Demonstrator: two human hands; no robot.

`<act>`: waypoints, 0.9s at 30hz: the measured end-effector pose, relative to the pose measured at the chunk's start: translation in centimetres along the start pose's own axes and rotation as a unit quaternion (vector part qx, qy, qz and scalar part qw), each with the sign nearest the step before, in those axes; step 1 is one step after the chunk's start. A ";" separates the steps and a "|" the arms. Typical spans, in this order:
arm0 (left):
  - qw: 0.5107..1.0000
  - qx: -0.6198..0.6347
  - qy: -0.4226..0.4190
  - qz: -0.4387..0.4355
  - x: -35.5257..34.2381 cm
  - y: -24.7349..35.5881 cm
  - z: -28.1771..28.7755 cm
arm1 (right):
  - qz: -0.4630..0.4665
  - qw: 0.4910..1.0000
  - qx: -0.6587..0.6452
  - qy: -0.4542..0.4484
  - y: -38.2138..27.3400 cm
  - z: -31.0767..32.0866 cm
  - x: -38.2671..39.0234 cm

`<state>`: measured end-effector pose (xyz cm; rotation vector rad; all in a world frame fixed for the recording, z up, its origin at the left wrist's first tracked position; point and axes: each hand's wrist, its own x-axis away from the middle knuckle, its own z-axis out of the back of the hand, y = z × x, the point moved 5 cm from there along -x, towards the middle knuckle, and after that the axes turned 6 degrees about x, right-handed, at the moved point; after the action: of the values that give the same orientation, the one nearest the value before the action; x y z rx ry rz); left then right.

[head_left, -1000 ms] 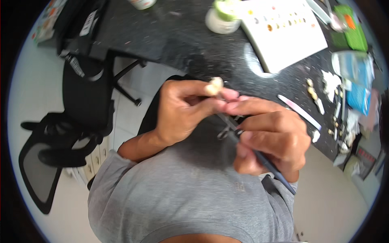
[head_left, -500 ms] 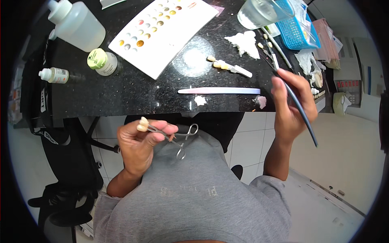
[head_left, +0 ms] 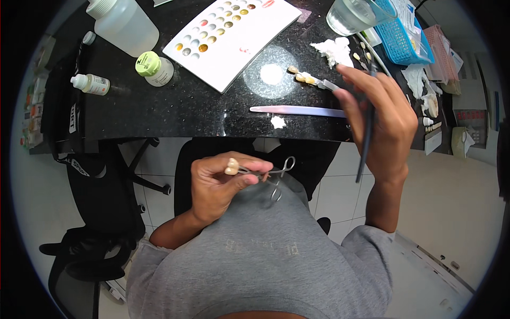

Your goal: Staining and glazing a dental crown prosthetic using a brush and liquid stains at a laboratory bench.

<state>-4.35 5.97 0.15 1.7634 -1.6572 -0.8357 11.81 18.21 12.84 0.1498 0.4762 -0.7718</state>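
Small cream tooth piece [head_left: 231,167] pinched in metal clamp tool [head_left: 270,175], held by left hand [head_left: 220,186] over lap, below counter [head_left: 186,109] edge. Right hand [head_left: 383,114] closed around thin dark brush [head_left: 366,135] above counter. Hands well apart. Glass cup [head_left: 348,16] holds clear liquid, maybe water. Blue basket [head_left: 401,32] contents unclear.

A glossy black speckled stone countertop [head_left: 175,109] carries a clear glass cup [head_left: 348,16] and a blue plastic basket [head_left: 406,37].
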 end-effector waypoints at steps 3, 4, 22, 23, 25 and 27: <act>0.999 -0.033 -0.027 0.008 -0.2 -0.7 -0.4 | 0.024 0.998 0.042 -0.035 -0.7 -0.6 -0.7; 0.999 -0.038 -0.010 0.029 0.0 -0.9 -0.7 | 0.024 0.997 0.062 -0.042 -0.9 -0.9 -0.6; 0.995 0.048 -0.040 0.081 -0.6 -13.3 -4.4 | -0.370 0.853 -0.365 0.046 -2.0 -0.4 18.3; 0.993 0.047 -0.051 0.095 -0.5 -14.2 -4.7 | -0.384 0.849 -0.359 0.054 -1.7 -0.7 19.1; 0.995 0.038 -0.028 0.083 -0.4 -15.5 -4.8 | -0.439 0.813 -0.382 -0.002 -1.3 -2.2 20.7; 0.993 0.035 -0.040 0.105 -0.3 -16.4 -4.9 | -0.455 0.801 -0.388 0.008 -0.8 -2.9 21.3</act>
<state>9.91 7.31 -9.21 1.5834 -1.9069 -0.7699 23.38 5.03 0.42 -0.9176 0.8636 -1.4444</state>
